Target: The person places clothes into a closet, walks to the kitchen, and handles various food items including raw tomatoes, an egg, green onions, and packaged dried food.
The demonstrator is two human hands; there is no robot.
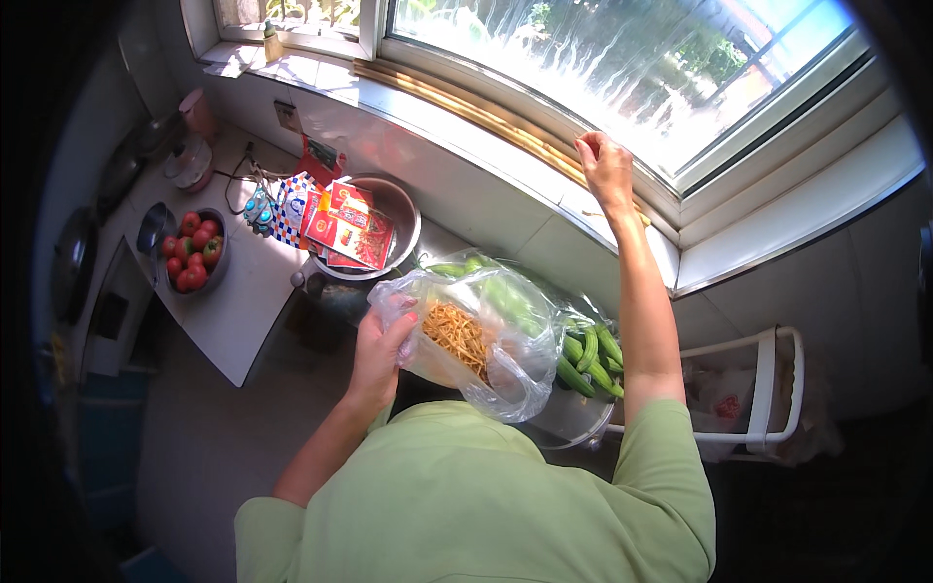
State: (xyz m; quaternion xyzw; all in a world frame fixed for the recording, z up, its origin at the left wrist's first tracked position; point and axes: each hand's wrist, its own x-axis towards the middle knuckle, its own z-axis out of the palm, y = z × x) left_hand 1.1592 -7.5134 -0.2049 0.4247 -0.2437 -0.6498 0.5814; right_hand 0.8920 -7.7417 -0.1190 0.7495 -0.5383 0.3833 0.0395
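Observation:
My left hand (380, 350) grips the gathered edge of a clear plastic bag (521, 375). Inside the bag lies a heap of thin, dry, yellow-brown strands (458, 337), which look like dried daily flower buds or a similar dried vegetable. My right hand (606, 171) is raised in front of the window, above the sill, with thumb and fingers pinched together. Whether a small thing is between those fingertips is unclear. Beneath and behind the bag, green cucumbers or similar long vegetables (594, 357) lie in more clear plastic.
Left of the bag, a metal basin (412, 237) carries red printed packets (350, 226). A bowl of tomatoes (193, 251) stands on the white counter (233, 321). Bamboo poles (474, 116) lie along the windowsill. A white rack (765, 386) with plastic bags is at right.

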